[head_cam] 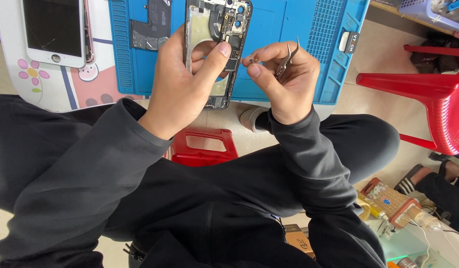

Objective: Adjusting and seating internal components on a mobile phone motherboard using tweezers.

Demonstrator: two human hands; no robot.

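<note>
Metal tweezers (287, 58) in right hand (284, 82), left hand (182, 84) gripping opened phone (217, 44) — blue mat (289, 25) behind

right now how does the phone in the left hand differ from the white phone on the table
The opened phone is held upright in the left hand, its back off and inner parts showing. The white phone lies flat and untouched on the table, its dark screen cracked and lifting at one edge. Both are under repair.

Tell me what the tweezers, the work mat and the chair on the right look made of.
Tweezers: bare metal by the look, grey with a dull shine and thin pointed tips. Work mat: probably silicone or soft rubber, matte blue with moulded ridges and compartments. Chair: moulded plastic, glossy red with ribbed slats.
</note>
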